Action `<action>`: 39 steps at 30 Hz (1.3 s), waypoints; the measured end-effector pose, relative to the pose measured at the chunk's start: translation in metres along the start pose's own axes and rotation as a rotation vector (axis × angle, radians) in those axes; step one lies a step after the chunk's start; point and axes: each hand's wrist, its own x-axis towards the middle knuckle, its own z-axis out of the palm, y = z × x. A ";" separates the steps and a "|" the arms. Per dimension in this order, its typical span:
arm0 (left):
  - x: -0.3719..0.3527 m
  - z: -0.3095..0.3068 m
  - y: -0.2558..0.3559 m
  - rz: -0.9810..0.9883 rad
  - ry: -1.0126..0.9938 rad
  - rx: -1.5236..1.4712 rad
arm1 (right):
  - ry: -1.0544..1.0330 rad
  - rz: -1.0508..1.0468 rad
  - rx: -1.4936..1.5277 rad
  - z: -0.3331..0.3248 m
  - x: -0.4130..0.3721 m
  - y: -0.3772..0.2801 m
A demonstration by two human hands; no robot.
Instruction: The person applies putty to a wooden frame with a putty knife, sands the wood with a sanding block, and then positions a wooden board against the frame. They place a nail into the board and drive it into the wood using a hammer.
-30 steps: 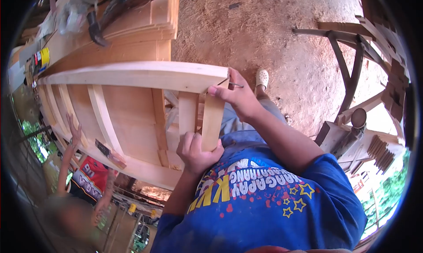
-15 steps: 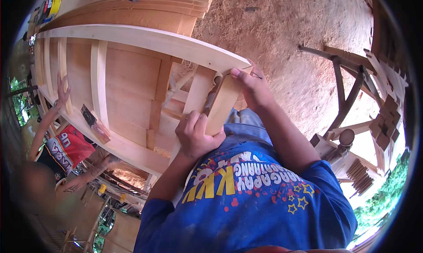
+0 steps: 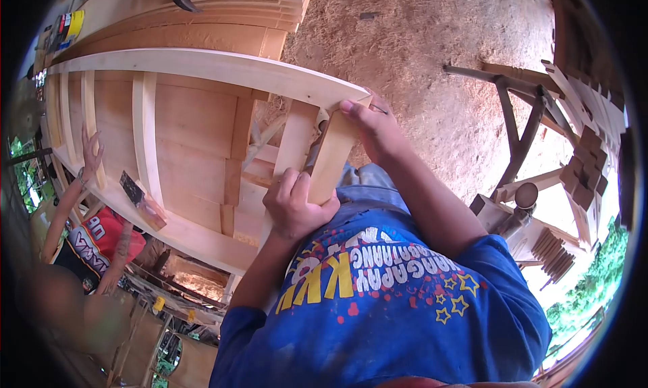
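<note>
Both my hands grip a short wooden crosspiece at the near end of a long pale wooden frame. My left hand is closed around its lower end, fingers over the top and thumb along the side. My right hand is closed at the other end, thumb pressed on top at the corner where the crosspiece meets the long rail. A thin dark nail-like piece shows beside my right fingers. Another pale slat runs alongside the crosspiece.
Across the frame, a person rests one hand on a slat. A dark-bladed tool with a wooden handle lies on the lower rail. Stacked boards lie beyond. Wooden supports and cut blocks stand at right.
The view has shifted slightly, moving the frame a little left. My hands keep their hold on the crosspiece. The other person's lower arm has drawn back from the rail.
</note>
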 end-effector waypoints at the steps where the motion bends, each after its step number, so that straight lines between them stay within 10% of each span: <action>1: 0.000 0.000 0.000 0.001 0.003 -0.001 | -0.009 -0.003 0.014 -0.001 0.001 0.002; 39: 0.006 -0.003 -0.007 0.043 0.020 -0.042 | 0.098 -0.101 0.036 0.011 -0.006 0.010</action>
